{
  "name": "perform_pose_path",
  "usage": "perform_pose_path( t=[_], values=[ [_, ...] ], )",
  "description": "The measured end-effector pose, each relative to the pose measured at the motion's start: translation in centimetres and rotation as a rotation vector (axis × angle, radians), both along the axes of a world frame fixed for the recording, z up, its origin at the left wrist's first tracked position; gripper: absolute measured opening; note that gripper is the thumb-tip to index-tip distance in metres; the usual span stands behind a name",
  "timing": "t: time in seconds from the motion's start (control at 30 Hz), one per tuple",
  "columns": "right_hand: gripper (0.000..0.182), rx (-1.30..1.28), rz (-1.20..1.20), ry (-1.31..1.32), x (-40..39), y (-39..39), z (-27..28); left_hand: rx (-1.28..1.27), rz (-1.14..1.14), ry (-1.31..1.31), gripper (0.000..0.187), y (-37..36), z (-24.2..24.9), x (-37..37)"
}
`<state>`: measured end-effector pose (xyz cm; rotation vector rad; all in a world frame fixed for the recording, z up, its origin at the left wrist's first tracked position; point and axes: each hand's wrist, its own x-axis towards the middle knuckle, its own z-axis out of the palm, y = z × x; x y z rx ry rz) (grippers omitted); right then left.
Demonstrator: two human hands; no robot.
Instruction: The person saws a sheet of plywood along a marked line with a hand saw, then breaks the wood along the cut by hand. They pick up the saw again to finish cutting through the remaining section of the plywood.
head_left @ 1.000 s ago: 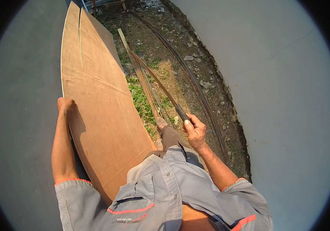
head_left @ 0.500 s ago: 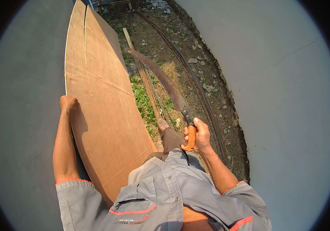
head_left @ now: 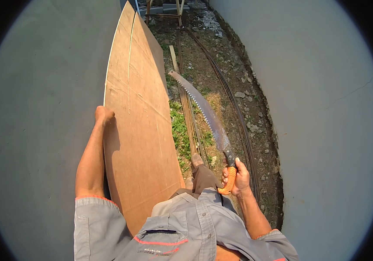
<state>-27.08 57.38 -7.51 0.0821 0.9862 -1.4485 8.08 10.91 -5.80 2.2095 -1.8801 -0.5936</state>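
Note:
A large plywood sheet (head_left: 145, 126) stands on edge at my left side, with a long dark slit running down from its far end. My left hand (head_left: 104, 115) is closed over the sheet's left edge. In my right hand (head_left: 240, 177) is a curved pruning saw (head_left: 210, 117), gripped by its orange handle. The saw's toothed blade points up and to the left, its tip near the sheet's right edge but over the ground.
Grey walls rise at the left (head_left: 43, 130) and right (head_left: 321, 130). Long thin rods (head_left: 234, 102) and a wooden strip (head_left: 173, 58) lie on the stony, grassy ground. A wooden frame (head_left: 164, 15) stands at the far end.
The sheet, both hands and the saw have shifted right in view. The saw sits lower, and its blade has turned so that the flat side and teeth show more brightly.

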Motion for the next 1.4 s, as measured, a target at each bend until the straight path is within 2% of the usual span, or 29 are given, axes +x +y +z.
perform_pose_path(
  t=[0.13, 0.2, 0.23, 0.37, 0.6, 0.77, 0.97, 1.07, 1.17, 1.23, 1.33, 1.4],
  values=[
    [0.057, 0.032, 0.04, 0.055, 0.1, 0.3, -0.3, 0.011, 0.052, 0.029, 0.029, 0.1, 0.1, -0.4],
    [0.053, 0.08, 0.078, 0.137, 0.2, 0.1, -0.2, 0.02, 0.027, 0.003, 0.03, 0.0, -0.1, -0.4],
    [0.04, 0.093, 0.065, 0.144, 0.7, -0.6, 1.3, 0.018, 0.043, 0.001, 0.03, -0.1, -0.2, -0.4],
    [0.033, 0.149, 0.254, 0.265, 0.9, -2.2, 2.0, 0.06, 0.06, 0.026, 0.031, 0.0, 0.0, -0.5],
    [0.033, 0.155, 0.483, 0.397, 2.5, -6.1, 0.2, 0.074, 0.045, 0.014, 0.027, 0.3, 0.6, -0.7],
    [0.032, 0.161, 0.519, 0.396, 3.6, -8.0, -1.1, 0.099, 0.066, 0.026, 0.024, 0.9, 1.3, -1.0],
    [0.035, 0.153, 0.499, 0.304, 4.3, -9.9, -1.7, 0.096, 0.093, 0.063, 0.024, 1.0, 1.2, -1.0],
    [0.038, 0.14, 0.506, 0.307, 4.5, -10.4, -2.0, 0.067, 0.077, -0.003, 0.026, 0.7, 0.8, -0.9],
    [0.04, 0.084, 0.42, 0.162, 4.6, -10.2, -2.3, 0.093, 0.078, 0.059, 0.027, 0.7, 0.5, -0.6],
    [0.038, -0.012, 0.23, -0.123, 4.5, -10.0, -3.0, 0.091, 0.092, 0.103, 0.029, 0.8, 0.4, -0.5],
    [0.032, -0.029, 0.153, 0.045, 3.5, -11.0, -2.6, 0.058, 0.065, 0.046, 0.03, 0.9, 0.4, -0.5],
    [0.029, -0.046, 0.134, 0.061, 2.2, -11.1, -2.7, 0.058, 0.067, 0.069, 0.03, 1.0, 0.7, -0.6]
  ],
)
